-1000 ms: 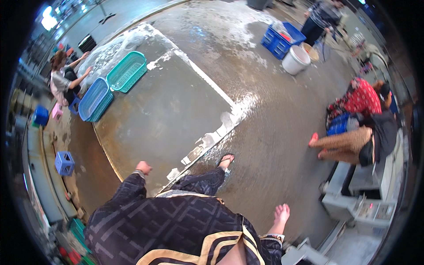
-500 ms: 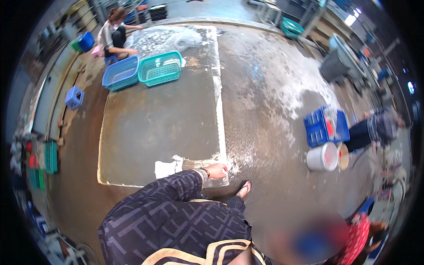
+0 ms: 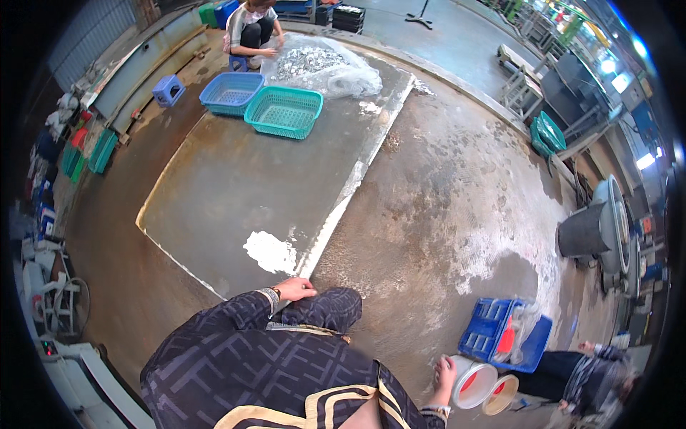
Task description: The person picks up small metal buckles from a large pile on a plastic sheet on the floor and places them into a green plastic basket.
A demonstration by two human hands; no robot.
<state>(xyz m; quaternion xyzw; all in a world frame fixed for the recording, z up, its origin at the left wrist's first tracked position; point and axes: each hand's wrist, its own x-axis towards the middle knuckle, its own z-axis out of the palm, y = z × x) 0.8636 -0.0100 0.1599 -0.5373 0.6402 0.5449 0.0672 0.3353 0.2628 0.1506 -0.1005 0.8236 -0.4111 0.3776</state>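
Over the near corner of the wet slab (image 3: pixel 221 189), the left hand (image 3: pixel 294 289) hangs half-open and empty, its patterned sleeve (image 3: pixel 236 314) slanting forward across the body. Low at the other side, the right hand (image 3: pixel 444 375) has come into view, loosely half-curled with nothing visible in it; beside it shows the white bucket (image 3: pixel 468 380), contact unclear. Half a second ago bucket and blue crate (image 3: pixel 486 329) appeared farther right; now they sit nearer, both hands still free. Beyond, a blue basket (image 3: pixel 232 93) and green basket (image 3: pixel 284 112) rest near a crouching co-worker (image 3: pixel 248 34).
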